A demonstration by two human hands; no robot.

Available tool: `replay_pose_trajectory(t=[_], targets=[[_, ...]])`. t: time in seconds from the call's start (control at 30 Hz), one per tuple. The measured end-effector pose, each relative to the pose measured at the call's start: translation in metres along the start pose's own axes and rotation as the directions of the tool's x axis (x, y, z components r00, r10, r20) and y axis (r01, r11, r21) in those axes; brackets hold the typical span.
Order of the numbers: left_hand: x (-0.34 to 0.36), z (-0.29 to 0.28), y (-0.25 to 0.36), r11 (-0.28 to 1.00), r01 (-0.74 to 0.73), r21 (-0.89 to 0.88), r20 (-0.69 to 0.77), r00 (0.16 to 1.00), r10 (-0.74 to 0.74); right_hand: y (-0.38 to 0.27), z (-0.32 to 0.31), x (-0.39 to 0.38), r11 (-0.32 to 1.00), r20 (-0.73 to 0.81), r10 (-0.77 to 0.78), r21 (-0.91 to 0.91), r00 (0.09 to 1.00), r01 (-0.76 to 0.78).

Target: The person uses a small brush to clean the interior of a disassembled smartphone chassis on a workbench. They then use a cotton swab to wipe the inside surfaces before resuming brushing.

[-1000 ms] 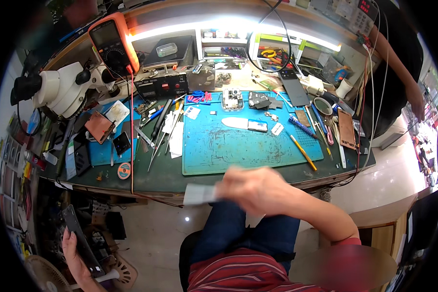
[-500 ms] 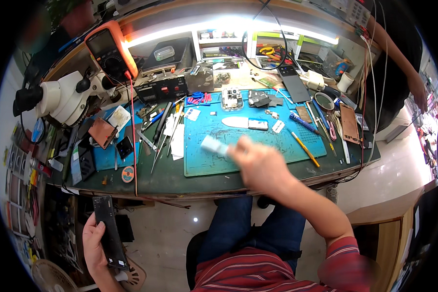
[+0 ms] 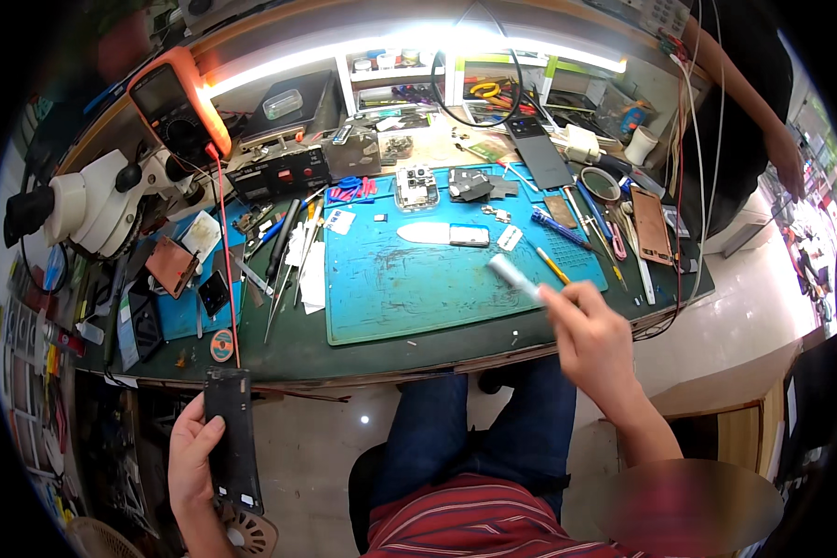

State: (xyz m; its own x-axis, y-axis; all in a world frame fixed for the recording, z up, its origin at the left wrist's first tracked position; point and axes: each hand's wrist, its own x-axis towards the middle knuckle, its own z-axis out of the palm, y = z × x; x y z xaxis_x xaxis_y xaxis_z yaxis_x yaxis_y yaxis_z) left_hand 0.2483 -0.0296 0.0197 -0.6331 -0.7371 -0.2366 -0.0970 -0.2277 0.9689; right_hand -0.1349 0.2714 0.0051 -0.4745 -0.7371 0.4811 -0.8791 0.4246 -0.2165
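My left hand (image 3: 193,458) grips a long black phone panel (image 3: 232,442) by its left edge, thumb on its face, below the bench's front edge. My right hand (image 3: 593,346) is closed on a pale, narrow tool with a wider whitish end (image 3: 511,277); it looks like a small brush, but blur hides its exact kind. That hand is raised over the bench's front edge, and the pale end shows over the right part of the blue work mat (image 3: 409,316). A knife-shaped blade (image 3: 423,232) and a small silver-black part (image 3: 470,235) lie on the mat.
A microscope (image 3: 88,205) and an orange multimeter (image 3: 177,107) stand at the left, its red lead (image 3: 225,270) hanging over the bench edge. A clear case of parts (image 3: 417,189) sits at the mat's back. Tools lie at the right, near another person's arm (image 3: 749,98).
My right hand has swung right and toward me with the pale tool, off the mat's middle. The black panel in my left hand has moved slightly right. The view has shifted a little.
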Motion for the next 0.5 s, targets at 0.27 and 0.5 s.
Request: replay_pose_trajectory(t=[0.27,0.5], targets=[[0.055,0.079,0.017,0.998,0.035,0.050,0.302,0.952,-0.048,0.007,-0.001,0.003,0.986,-0.049,-0.119,0.110,0.992,0.124],[0.121,0.182,0.005,0.981,-0.083,0.176,0.587,0.809,-0.036,0.100,0.006,0.019,0.897,-0.244,0.092,-0.400,0.965,-0.187]])
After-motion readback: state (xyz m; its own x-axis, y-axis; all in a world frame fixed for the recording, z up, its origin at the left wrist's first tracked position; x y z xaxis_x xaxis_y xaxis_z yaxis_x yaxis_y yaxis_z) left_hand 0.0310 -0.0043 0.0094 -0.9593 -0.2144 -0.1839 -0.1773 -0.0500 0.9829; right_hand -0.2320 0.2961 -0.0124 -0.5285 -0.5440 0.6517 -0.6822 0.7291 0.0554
